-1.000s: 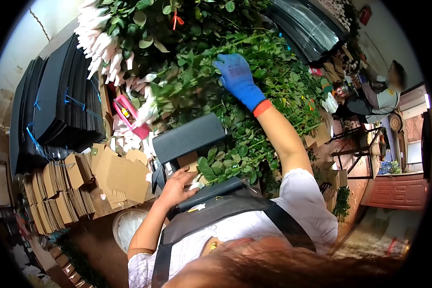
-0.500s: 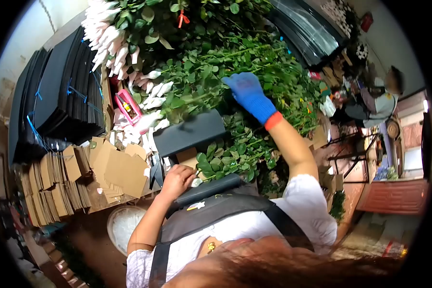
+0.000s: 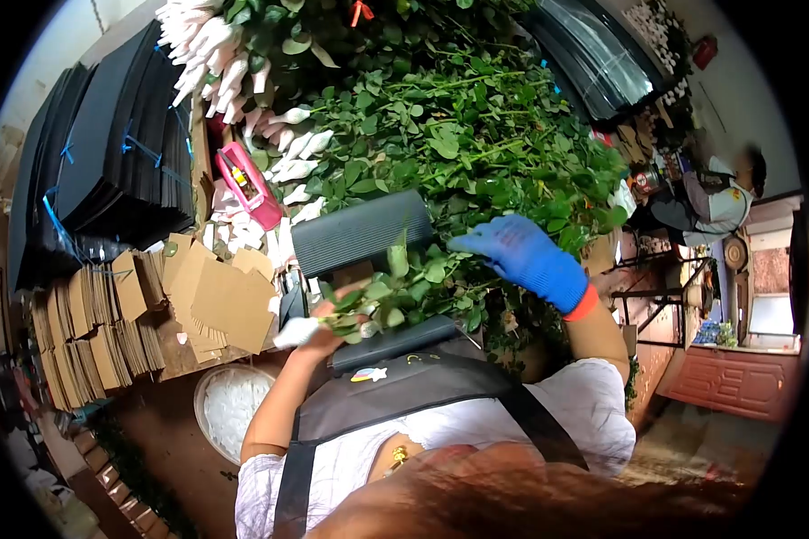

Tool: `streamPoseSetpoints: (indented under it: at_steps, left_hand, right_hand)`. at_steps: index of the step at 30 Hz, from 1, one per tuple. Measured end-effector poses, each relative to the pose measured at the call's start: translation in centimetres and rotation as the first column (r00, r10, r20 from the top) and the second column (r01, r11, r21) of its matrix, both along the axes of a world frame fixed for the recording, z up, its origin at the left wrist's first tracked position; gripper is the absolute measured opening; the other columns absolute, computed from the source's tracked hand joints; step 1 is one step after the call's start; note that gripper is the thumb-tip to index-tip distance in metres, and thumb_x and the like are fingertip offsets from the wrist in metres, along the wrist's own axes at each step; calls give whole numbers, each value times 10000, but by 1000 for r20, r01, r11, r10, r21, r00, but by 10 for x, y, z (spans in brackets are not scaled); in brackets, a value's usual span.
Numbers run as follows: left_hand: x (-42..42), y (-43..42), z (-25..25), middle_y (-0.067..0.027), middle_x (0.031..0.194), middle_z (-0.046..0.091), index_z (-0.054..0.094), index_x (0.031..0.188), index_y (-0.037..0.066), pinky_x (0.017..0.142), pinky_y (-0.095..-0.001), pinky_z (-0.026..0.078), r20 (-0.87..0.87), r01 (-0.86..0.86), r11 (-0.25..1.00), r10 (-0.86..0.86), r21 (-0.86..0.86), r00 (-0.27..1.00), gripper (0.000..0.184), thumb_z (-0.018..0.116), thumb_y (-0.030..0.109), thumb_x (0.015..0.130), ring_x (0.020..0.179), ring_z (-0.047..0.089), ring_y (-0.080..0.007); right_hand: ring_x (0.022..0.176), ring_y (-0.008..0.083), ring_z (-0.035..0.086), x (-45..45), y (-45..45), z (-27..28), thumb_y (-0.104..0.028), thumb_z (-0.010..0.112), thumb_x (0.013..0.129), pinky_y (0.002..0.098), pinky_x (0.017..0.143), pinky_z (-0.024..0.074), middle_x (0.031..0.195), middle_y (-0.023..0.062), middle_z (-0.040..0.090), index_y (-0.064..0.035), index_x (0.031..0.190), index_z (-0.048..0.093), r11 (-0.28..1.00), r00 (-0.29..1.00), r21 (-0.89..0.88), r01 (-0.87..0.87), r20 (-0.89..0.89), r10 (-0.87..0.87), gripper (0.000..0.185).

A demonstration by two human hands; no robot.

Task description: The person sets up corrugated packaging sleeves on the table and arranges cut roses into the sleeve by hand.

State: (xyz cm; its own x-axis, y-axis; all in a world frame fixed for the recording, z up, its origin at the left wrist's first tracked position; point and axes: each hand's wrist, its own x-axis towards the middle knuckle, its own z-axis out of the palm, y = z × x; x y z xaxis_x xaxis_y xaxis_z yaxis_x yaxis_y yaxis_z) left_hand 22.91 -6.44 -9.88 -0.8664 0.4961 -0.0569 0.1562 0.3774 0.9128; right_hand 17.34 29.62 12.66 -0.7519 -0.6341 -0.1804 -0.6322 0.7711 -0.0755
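A rose [image 3: 294, 333] with a white-covered head lies across my bare left hand [image 3: 330, 338], its leafy stem running right. Leaves partly cover that hand, whose fingers curl about the stem near the head. My right hand [image 3: 521, 256], in a blue knit glove with an orange cuff, has its fingers together at the stem's other end; its grip is partly hidden. Beneath are more leafy stems in a dark corrugated wrap, with one raised flap [image 3: 361, 232] behind and a rolled edge [image 3: 395, 346] against my apron.
Leafy rose stems [image 3: 440, 135] with white-covered heads [image 3: 211, 54] pile up behind. At left are black sheet stacks [image 3: 121, 135], cardboard pieces [image 3: 234, 301] and a pink container [image 3: 247, 187]. A white tub [image 3: 234, 409] stands below. Another person [image 3: 724, 202] is at far right.
My gloved right hand has come back from the pile toward me, bringing the rose down over the wrap. My left hand has lifted slightly and turned around the stem near the head.
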Motion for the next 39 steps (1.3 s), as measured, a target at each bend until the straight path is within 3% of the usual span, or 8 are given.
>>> streamPoseSetpoints:
  at_steps: [2,9,17,21,24,32,35,39]
  left_hand:
    - [-2,-1,-2,-176,1334,593,343,1459,46,980,-381,505,325,-119,991,94,60,941,809,833,70,815,1178,609,-260]
    - [-1,6,25,-153,1375,588,463,1472,63,986,-364,515,230,-166,980,136,114,964,817,884,114,774,1201,601,-231]
    - [-7,11,43,-178,1318,568,522,1378,35,967,-390,518,-40,7,1000,-7,3,999,547,749,139,891,1148,602,-341]
    - [-5,12,40,-222,1276,547,475,1374,18,981,-446,445,-109,54,996,-62,-76,992,516,676,173,924,1132,531,-398]
    - [-10,12,41,-217,1241,557,518,1313,24,999,-459,408,-192,57,989,-83,-138,978,474,675,200,902,1104,522,-405]
    - [-7,19,32,-156,1074,668,721,1116,75,885,-432,508,-191,-192,976,170,-101,967,225,694,195,927,1019,617,-358]
    - [-8,18,34,-153,1039,669,696,1164,82,855,-422,507,-119,-181,979,169,-91,978,271,710,192,916,986,619,-346]
    - [-11,17,28,-142,976,658,666,1037,60,794,-429,501,-199,-150,984,130,-91,971,178,719,173,909,894,622,-338]
  right_hand:
    - [899,318,706,2,18,-50,-95,566,930,448,808,553,1034,135,717,-223,1269,632,978,980,179,102,153,-130,368]
    - [974,337,690,-6,54,-165,-229,591,955,465,843,544,1062,157,717,-211,1308,626,875,811,385,293,385,-441,356]
    - [1022,308,679,-22,38,-86,-269,616,938,432,906,534,1107,105,720,-264,1324,624,886,854,389,254,340,-394,386]
    - [982,325,656,-62,-4,-62,-256,649,888,460,884,522,1031,77,692,-165,1178,655,880,870,-431,200,-335,-362,304]
    - [950,320,666,-120,-13,-138,-215,642,876,457,845,524,996,83,698,-158,1121,674,960,878,-254,-116,-479,-20,253]
    - [942,326,696,-141,25,-160,-213,609,889,448,864,544,1001,85,730,-216,1076,718,909,939,239,342,-117,-323,217]
    - [972,334,698,-138,38,-136,-231,605,898,464,879,543,1062,95,733,-250,1158,706,930,907,93,356,203,-368,281]
    - [1149,322,647,-185,18,-116,-195,575,916,455,998,495,1266,129,678,-250,1290,657,863,895,-325,387,-93,-437,387]
